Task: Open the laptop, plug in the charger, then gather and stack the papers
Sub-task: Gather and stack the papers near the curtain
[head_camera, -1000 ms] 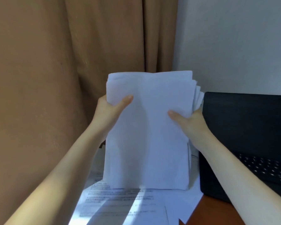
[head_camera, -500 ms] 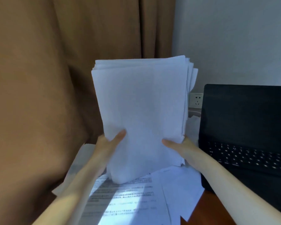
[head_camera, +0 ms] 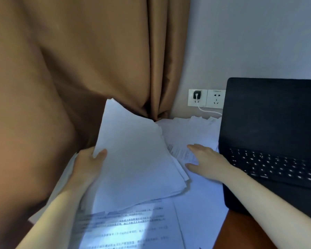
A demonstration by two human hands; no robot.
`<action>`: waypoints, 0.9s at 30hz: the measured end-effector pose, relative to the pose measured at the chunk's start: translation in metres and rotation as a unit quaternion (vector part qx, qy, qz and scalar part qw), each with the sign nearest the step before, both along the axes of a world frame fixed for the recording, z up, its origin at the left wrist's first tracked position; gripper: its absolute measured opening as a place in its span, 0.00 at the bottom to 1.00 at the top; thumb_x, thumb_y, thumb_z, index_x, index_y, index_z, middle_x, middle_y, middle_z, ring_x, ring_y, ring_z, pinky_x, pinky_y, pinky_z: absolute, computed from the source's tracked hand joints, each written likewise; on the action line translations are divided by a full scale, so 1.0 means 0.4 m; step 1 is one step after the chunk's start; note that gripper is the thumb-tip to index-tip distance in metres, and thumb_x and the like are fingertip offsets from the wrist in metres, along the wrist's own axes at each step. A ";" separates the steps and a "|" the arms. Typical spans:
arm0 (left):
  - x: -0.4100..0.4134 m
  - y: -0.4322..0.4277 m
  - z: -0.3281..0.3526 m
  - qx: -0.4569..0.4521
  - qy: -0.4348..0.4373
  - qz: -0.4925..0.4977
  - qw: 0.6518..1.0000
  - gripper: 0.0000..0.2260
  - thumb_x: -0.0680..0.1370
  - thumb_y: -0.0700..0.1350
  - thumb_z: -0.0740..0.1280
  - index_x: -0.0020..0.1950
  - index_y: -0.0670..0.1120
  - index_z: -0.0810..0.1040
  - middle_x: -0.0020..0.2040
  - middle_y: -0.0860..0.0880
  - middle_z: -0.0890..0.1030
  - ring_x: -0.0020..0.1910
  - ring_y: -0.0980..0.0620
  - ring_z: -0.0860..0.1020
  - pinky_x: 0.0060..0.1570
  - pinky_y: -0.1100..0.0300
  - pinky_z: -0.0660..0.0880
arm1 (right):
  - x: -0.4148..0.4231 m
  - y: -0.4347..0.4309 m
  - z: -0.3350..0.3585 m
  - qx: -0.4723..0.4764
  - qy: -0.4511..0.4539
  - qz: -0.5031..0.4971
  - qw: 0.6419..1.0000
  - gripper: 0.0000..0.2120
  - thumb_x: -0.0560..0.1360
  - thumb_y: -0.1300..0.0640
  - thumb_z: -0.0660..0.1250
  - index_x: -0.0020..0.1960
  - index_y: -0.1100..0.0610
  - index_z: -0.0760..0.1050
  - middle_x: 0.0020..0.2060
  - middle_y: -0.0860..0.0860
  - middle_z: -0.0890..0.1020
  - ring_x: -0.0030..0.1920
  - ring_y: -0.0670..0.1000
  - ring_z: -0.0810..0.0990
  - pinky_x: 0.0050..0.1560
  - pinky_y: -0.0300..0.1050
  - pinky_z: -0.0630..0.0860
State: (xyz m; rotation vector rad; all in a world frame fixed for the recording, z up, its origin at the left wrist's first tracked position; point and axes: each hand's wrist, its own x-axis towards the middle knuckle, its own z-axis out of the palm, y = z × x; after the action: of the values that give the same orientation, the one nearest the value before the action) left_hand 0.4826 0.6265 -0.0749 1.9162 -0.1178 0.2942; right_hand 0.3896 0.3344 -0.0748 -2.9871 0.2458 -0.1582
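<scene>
My L hand has its grip on the tilted paper stack; my R hand, flat w/ fingers spread, rests on loose sheets just right of it.

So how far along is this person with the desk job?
Done: the laptop stands open and the charger sits in the wall socket. In hand: the left hand grips a stack of papers, while the open right hand rests on a loose printed sheet. Left: more loose sheets by the wall and in front need gathering.
</scene>
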 end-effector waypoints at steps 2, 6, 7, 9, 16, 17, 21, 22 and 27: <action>0.009 0.001 -0.004 -0.006 0.000 0.008 1.000 0.09 0.78 0.38 0.65 0.54 0.36 0.81 0.46 0.42 0.81 0.46 0.45 0.79 0.53 0.52 0.73 | 0.014 -0.012 0.007 0.036 0.011 -0.021 0.999 0.29 0.75 0.43 0.64 0.70 0.55 0.63 0.65 0.51 0.72 0.64 0.56 0.70 0.61 0.52 0.71; 0.004 -0.010 -0.009 -0.032 0.007 0.003 0.999 0.06 0.78 0.39 0.64 0.50 0.40 0.80 0.44 0.44 0.80 0.44 0.47 0.78 0.51 0.55 0.73 | 0.068 -0.028 0.002 -0.042 -0.028 -0.059 0.997 0.13 0.76 0.51 0.61 0.56 0.58 0.67 0.51 0.55 0.77 0.54 0.59 0.76 0.44 0.47 0.70; 0.000 -0.012 -0.010 -0.043 0.014 0.001 0.999 0.05 0.79 0.39 0.64 0.49 0.41 0.79 0.42 0.44 0.80 0.43 0.47 0.78 0.50 0.56 0.72 | 0.082 -0.031 0.002 -0.049 -0.032 -0.066 0.996 0.11 0.77 0.53 0.60 0.55 0.58 0.67 0.51 0.56 0.77 0.54 0.60 0.76 0.43 0.47 0.69; -0.003 -0.012 -0.009 -0.067 0.024 -0.003 0.997 0.05 0.79 0.39 0.64 0.47 0.42 0.79 0.37 0.46 0.79 0.38 0.47 0.77 0.48 0.57 0.71 | 0.110 -0.032 0.004 -0.057 -0.030 -0.082 0.995 0.10 0.77 0.57 0.59 0.57 0.59 0.68 0.53 0.58 0.77 0.53 0.60 0.76 0.43 0.46 0.68; -0.008 -0.009 -0.003 -0.096 0.068 0.001 0.993 0.08 0.78 0.40 0.65 0.40 0.45 0.78 0.39 0.46 0.79 0.37 0.48 0.77 0.49 0.55 0.72 | 0.143 -0.069 -0.008 -0.079 -0.083 -0.118 0.986 0.25 0.76 0.64 0.60 0.72 0.56 0.60 0.51 0.57 0.77 0.53 0.60 0.77 0.40 0.46 0.70; -0.008 -0.008 -0.004 -0.098 0.073 0.007 0.992 0.09 0.78 0.40 0.65 0.38 0.46 0.77 0.38 0.46 0.79 0.36 0.48 0.77 0.48 0.55 0.73 | 0.142 -0.080 -0.007 -0.052 -0.080 -0.115 0.989 0.30 0.75 0.64 0.62 0.74 0.54 0.57 0.56 0.57 0.76 0.55 0.60 0.76 0.43 0.47 0.73; -0.012 -0.002 -0.006 -0.109 0.090 0.018 0.990 0.10 0.78 0.42 0.65 0.37 0.47 0.77 0.37 0.48 0.79 0.37 0.46 0.77 0.49 0.52 0.74 | 0.131 -0.140 0.009 0.202 -0.020 -0.109 0.973 0.35 0.71 0.58 0.68 0.75 0.48 0.59 0.69 0.53 0.70 0.66 0.54 0.70 0.62 0.45 0.71; -0.015 -0.002 -0.005 -0.108 0.092 0.018 0.990 0.10 0.78 0.42 0.65 0.37 0.47 0.77 0.38 0.48 0.78 0.37 0.46 0.77 0.50 0.52 0.74 | 0.123 -0.143 0.016 0.236 0.000 -0.106 0.966 0.36 0.70 0.55 0.70 0.75 0.47 0.59 0.70 0.51 0.68 0.68 0.53 0.69 0.63 0.44 0.69; -0.037 -0.010 0.009 -0.104 0.089 0.014 0.990 0.11 0.79 0.42 0.63 0.37 0.48 0.74 0.39 0.48 0.77 0.37 0.47 0.76 0.46 0.56 0.71 | 0.123 -0.104 0.023 0.024 0.011 -0.130 0.991 0.38 0.69 0.40 0.68 0.75 0.47 0.57 0.69 0.50 0.70 0.66 0.55 0.70 0.58 0.45 0.71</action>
State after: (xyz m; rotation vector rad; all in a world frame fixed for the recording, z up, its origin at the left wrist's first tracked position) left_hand 0.4677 0.6225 -0.0714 1.7282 0.0575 0.1476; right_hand 0.4390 0.2929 -0.0658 -2.8995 0.6314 -0.1445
